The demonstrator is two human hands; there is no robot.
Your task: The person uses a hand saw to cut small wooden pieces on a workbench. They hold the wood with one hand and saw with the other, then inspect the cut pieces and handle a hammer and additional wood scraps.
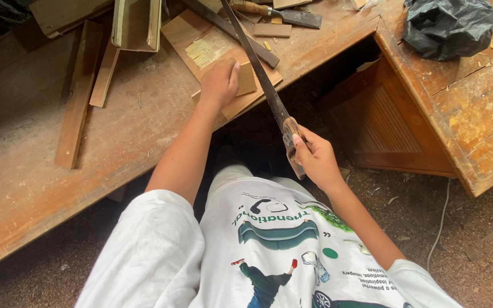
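My left hand (219,83) presses flat on a small wooden block (246,78) that lies on a thin brown board (212,45) at the workbench edge. My right hand (314,157) grips the wooden handle of a hand saw (258,63). Its long dark blade runs up and away along the right side of the block, touching it. Pale sawdust lies on the board just above my left hand.
The worn wooden workbench (58,171) carries loose wood strips (78,94), a slatted offcut (137,23) and a chisel-like tool (283,14). A second bench (475,114) at the right holds a black plastic bag (449,25). A slatted panel (389,125) leans beneath it.
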